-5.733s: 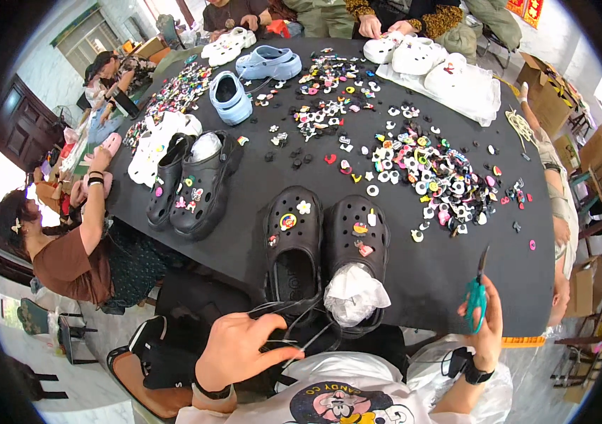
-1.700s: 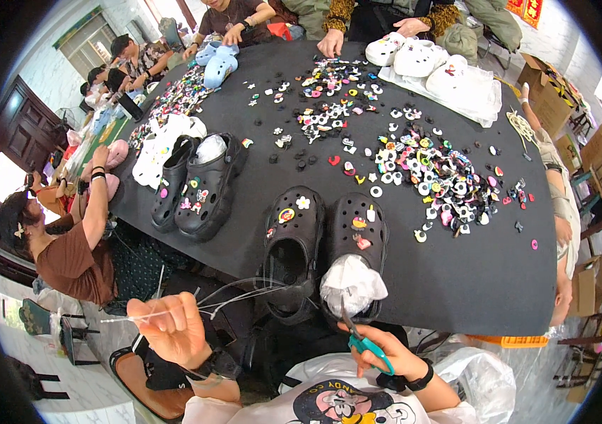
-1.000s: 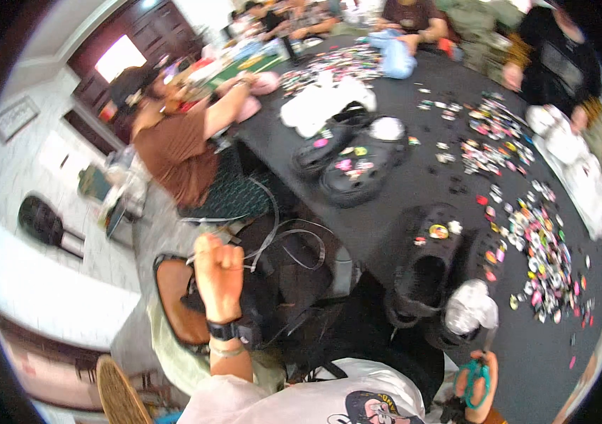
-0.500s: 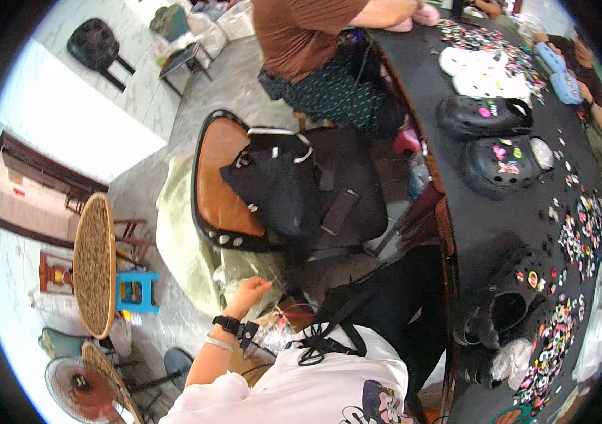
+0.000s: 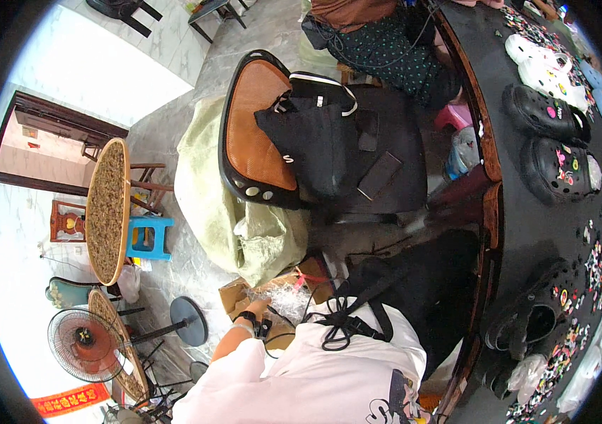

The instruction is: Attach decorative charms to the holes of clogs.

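My left hand (image 5: pixel 259 308), with a black band at the wrist, is low beside my body, over an open cardboard box (image 5: pixel 232 299). Crumpled clear plastic (image 5: pixel 288 305) fills part of the box, right next to my fingers. The hand is small here and its fingertips are partly lost against the box, so their closure and any hold are unclear. My right hand is out of view. On the dark table (image 5: pixel 520 226) to my right lie a black clog (image 5: pixel 527 321), two more black clogs with charms (image 5: pixel 558 169), and crumpled clear plastic (image 5: pixel 527 378).
A chair (image 5: pixel 255 134) ahead carries black cloth and a phone (image 5: pixel 380 177). Behind it slumps a pale green sack (image 5: pixel 202 169). Loose charms (image 5: pixel 601 265) and white clogs (image 5: pixel 544 71) cover parts of the table. A seated person (image 5: pixel 385 56) is beyond; a fan (image 5: pixel 85 346) stands left.
My left hand has gone down from beside the sack to the cardboard box. The view has shifted, showing more floor on the left and the box more fully.
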Motion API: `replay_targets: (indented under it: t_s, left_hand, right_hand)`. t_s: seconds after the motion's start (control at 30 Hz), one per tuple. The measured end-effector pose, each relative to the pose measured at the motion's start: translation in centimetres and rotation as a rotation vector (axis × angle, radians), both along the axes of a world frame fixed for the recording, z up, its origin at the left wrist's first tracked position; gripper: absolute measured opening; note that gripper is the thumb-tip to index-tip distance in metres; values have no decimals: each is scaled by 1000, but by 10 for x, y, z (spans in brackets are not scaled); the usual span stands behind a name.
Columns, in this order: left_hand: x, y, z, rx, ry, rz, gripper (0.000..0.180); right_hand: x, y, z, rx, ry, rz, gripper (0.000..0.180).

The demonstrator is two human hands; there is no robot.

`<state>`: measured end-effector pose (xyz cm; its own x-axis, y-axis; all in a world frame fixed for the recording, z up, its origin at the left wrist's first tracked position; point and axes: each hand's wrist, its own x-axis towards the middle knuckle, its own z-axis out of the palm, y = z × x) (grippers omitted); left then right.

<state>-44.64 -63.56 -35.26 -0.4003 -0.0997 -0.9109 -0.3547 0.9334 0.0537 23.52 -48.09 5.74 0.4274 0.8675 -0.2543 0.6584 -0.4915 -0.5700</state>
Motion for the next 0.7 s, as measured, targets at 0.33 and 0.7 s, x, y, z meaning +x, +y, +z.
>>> replay_targets:
  t_s: [0.33,0.7]
  left_hand:
    - [-10,140,51,323,-170,-758,48]
    - [94,354,208,888,-209,-1167,34]
  right_hand:
    - [-1,-41,19,-20,-369,-158,64]
    - [81,-217,-92,222,-460,-664,44]
